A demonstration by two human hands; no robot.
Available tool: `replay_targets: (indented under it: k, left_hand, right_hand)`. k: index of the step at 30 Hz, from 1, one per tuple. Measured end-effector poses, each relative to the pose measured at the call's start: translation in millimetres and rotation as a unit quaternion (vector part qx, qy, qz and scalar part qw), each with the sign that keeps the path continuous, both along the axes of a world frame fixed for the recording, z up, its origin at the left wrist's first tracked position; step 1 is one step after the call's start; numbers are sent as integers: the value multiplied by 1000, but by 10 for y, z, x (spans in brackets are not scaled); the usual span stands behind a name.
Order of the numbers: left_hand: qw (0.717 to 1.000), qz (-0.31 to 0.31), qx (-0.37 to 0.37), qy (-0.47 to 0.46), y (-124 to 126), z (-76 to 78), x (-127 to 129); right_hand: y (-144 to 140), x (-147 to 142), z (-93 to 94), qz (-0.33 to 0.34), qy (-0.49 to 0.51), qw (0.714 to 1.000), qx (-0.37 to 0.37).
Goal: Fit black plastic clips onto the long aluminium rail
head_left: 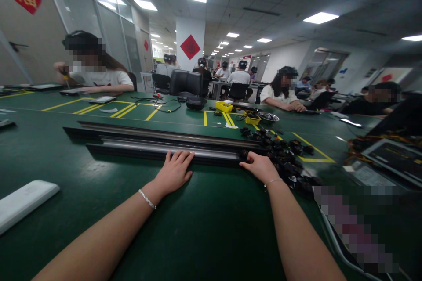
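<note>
Long black and silver metal rails point(158, 142) lie across the green table in front of me. My left hand point(173, 170) rests flat on the table with its fingertips against the near rail's edge. My right hand point(260, 166) touches the right end of the near rail, thumb and fingers at its end, close to a pile of small black parts point(286, 158). Whether the right hand pinches a part cannot be seen.
A white flat block point(23, 202) lies at the near left. A yellow tray point(224, 106) and a metal bowl point(268, 117) stand farther back. Boards and wires point(392, 158) crowd the right. Other people sit at the table's far side and beyond.
</note>
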State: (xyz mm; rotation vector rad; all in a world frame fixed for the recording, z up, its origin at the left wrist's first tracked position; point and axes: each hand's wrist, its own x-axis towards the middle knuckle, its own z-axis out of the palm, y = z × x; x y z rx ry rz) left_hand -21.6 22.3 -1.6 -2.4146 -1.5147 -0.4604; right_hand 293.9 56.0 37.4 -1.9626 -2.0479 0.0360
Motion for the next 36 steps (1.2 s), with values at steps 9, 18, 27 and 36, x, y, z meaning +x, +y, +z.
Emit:
replay_targets:
  k: [9, 18, 27, 36]
  left_hand:
    - [1000, 6, 0, 5, -2, 54, 7]
    - [1000, 17, 9, -12, 11, 73, 38]
    - [999, 35, 12, -5, 44, 19, 37]
    - [999, 40, 11, 6, 36, 29, 36]
  right_hand:
    - [0, 32, -18, 7, 11, 1000, 12]
    - [85, -57, -178, -68, 124, 976, 163]
    - [195, -203, -292, -134, 243, 958, 64]
    - [218, -160, -309, -129, 274, 952, 51]
